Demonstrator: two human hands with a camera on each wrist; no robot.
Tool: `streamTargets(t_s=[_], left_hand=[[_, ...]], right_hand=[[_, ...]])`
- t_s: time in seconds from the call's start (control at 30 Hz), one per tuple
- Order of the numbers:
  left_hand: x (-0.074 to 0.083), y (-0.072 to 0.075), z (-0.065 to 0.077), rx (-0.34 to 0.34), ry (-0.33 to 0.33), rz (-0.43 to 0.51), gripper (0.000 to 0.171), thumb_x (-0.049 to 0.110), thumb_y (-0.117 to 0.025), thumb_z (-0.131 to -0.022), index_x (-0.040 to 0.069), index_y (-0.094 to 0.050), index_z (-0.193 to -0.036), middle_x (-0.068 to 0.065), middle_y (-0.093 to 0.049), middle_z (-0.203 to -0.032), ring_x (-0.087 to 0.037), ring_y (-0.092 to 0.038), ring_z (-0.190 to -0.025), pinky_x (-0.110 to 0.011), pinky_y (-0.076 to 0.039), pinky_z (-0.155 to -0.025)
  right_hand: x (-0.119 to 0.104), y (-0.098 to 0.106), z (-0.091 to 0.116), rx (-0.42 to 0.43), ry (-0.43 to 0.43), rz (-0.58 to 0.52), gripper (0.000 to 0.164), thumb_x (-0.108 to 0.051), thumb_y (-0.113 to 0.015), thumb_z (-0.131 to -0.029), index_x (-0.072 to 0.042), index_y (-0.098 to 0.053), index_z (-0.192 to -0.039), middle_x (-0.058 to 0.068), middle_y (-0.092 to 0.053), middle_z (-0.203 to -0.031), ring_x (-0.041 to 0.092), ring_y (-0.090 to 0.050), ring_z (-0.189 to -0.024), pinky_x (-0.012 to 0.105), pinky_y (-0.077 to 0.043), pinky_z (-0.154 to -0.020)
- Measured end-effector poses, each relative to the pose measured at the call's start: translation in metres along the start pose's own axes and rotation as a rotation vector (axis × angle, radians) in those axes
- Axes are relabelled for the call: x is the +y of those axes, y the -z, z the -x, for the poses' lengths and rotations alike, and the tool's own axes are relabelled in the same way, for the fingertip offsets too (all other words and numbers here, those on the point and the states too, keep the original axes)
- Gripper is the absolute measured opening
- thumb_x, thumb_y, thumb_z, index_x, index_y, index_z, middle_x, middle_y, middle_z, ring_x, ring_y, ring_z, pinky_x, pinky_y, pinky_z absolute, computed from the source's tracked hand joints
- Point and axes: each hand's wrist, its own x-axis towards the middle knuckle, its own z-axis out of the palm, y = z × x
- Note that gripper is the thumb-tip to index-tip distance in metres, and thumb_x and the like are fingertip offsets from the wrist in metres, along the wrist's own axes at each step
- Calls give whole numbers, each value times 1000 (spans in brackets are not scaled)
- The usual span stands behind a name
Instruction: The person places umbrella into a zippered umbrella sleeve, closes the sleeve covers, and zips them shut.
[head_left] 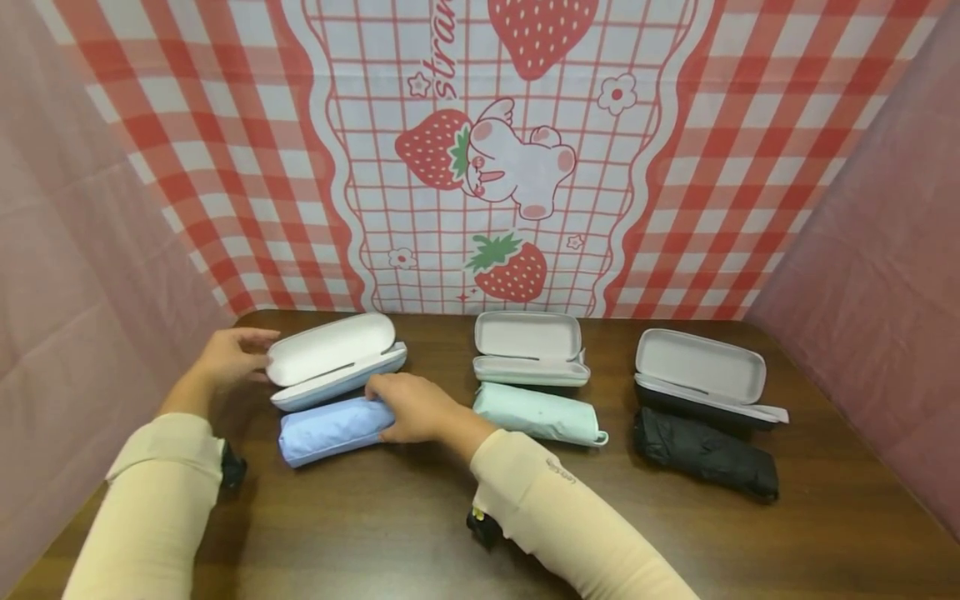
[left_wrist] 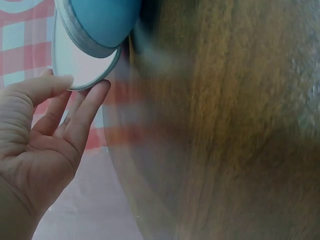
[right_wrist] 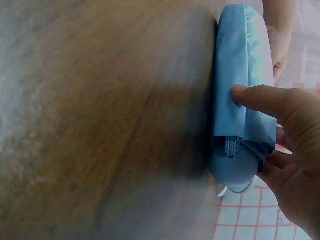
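My left hand (head_left: 228, 358) pinches the left end of the raised lid of a light-blue zip case (head_left: 333, 346), thumb on its white inside and fingers behind, as the left wrist view shows. The case stands unzipped, white within. In front of it, a blue folded umbrella (head_left: 330, 432) in its fabric sleeve lies along the case. My right hand (head_left: 420, 407) grips the umbrella's right end. In the right wrist view, the thumb presses on the sleeve and the other fingers reach behind it; the rounded handle end (right_wrist: 232, 167) pokes out below.
Mid-table, a pale green opened case (head_left: 528, 337) has a mint folded umbrella (head_left: 536, 412) before it. To the right, a black case with grey lining (head_left: 701, 367) stands opened behind a black folded umbrella (head_left: 705, 458). A strawberry-print checked cloth (head_left: 510, 167) hangs behind the table.
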Motion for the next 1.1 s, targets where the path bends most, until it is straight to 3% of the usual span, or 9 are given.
streamTargets(t_s=[0.23,0.5,0.7,0.9,1.1], left_hand=[[2,-1,-2,1,7,-32,46,-16,-58,-83,-20,-48,-128,-36,-58,-113,-12,-63,-70,-39,-58,-61],[9,3,-1,-13,-26,-76,44,-15,-58,-82,-21,-51,-125,-38,-59,-112,-11,-63,-71,-39,-58,-61],[10,4,2,-10,-28,-81,44,-15,-59,-81,-21,-51,-124,-39,-58,-112,-11,-63,-71,-39,-58,-61],[8,7,2,-11,-26,-77,44,-14,-59,-82,-20,-51,-125,-36,-60,-110,-11,-63,-71,-41,-58,-61],[9,8,4,-9,-28,-58,44,-14,-60,-83,-21,-51,-125,-33,-63,-105,-10,-63,-70,-41,-58,-61]], right_hand=[[-5,0,-1,-47,6,84,69,-28,-85,-74,-15,-55,-135,2,-58,-121,16,-56,-110,27,-47,-90],[-11,7,-4,-146,-86,140,63,-26,-87,-68,-19,-60,-123,-2,-54,-111,14,-57,-98,31,-52,-72],[-16,11,-6,-219,-110,175,60,-25,-90,-65,-20,-56,-114,-6,-54,-107,13,-55,-98,32,-51,-72],[-23,17,-5,-247,-65,175,72,-28,-88,-70,-28,-53,-133,-7,-56,-124,14,-55,-108,36,-51,-79],[-26,15,-6,-242,-48,228,67,-27,-84,-73,-30,-54,-132,-7,-60,-115,12,-58,-101,36,-52,-73]])
